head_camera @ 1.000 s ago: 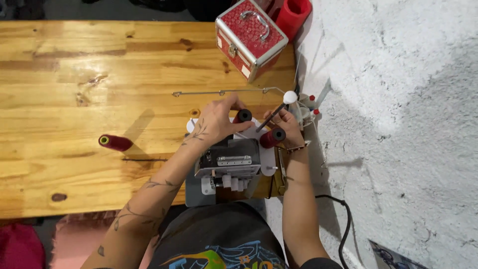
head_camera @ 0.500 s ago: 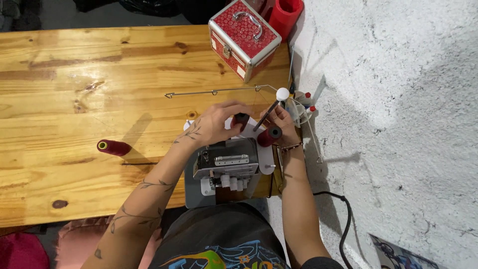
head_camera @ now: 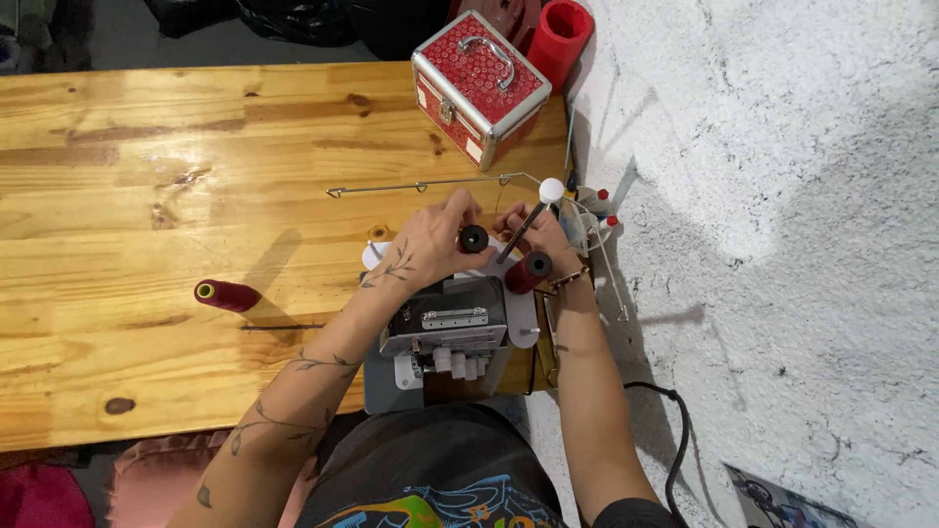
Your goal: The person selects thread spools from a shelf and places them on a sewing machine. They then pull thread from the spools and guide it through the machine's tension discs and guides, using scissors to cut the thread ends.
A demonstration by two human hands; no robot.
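A grey serger sewing machine (head_camera: pixel 445 337) sits at the right end of a wooden table (head_camera: pixel 147 176). My left hand (head_camera: pixel 430 240) grips a dark thread cone (head_camera: pixel 473 238) at the machine's rear stand. My right hand (head_camera: pixel 538 230) rests just right of it, fingers around the thread area near the black mast with a white knob (head_camera: pixel 552 189). A dark red thread cone (head_camera: pixel 528 272) stands on the stand below my right hand. A thin metal thread guide bar (head_camera: pixel 421 184) runs left from the mast.
Another dark red thread cone (head_camera: pixel 227 295) lies on its side on the table at the left. A red patterned case with a metal handle (head_camera: pixel 479 86) and a red cylinder (head_camera: pixel 560 39) stand at the back. A white rough wall (head_camera: pixel 782 244) is on the right; a black cable (head_camera: pixel 675 430) hangs there.
The view has shifted slightly. My left hand stays on the dark cone at the stand, and my right hand has moved a little closer to the mast.
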